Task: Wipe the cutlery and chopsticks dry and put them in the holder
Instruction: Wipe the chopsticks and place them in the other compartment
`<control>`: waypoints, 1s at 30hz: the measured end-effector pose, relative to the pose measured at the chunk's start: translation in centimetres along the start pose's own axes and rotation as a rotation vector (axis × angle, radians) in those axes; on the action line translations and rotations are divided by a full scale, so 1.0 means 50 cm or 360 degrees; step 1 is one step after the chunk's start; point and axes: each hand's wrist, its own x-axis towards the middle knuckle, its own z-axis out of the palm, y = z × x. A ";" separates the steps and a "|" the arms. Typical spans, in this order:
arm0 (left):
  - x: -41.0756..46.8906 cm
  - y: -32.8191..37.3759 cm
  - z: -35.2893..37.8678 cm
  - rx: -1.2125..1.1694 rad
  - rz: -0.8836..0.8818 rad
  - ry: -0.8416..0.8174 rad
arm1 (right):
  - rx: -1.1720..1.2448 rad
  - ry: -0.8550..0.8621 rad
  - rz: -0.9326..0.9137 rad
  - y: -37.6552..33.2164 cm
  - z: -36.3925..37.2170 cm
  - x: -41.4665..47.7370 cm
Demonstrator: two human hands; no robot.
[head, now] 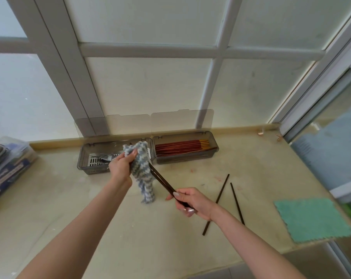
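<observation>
My left hand grips a blue-and-white zigzag cloth wrapped round the far ends of a pair of dark chopsticks. My right hand grips their near ends. Two more dark chopsticks lie loose on the counter to the right of my right hand. At the back stands a grey two-compartment holder with its clear lids raised. Its left compartment holds forks, its right one several reddish-brown chopsticks.
A green cloth lies at the counter's right front edge. A stack of packaged items sits at the far left. The window frame rises right behind the holder. A sliding-door frame borders the right side.
</observation>
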 end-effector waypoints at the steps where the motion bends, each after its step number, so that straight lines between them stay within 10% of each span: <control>1: 0.006 0.009 -0.003 -0.0006 0.0019 -0.0012 | -0.0001 -0.0014 0.0004 0.001 -0.002 -0.003; 30: -0.053 -0.092 -0.003 0.0352 0.0000 -0.0184 | -0.0261 0.0098 0.0125 -0.009 0.032 0.010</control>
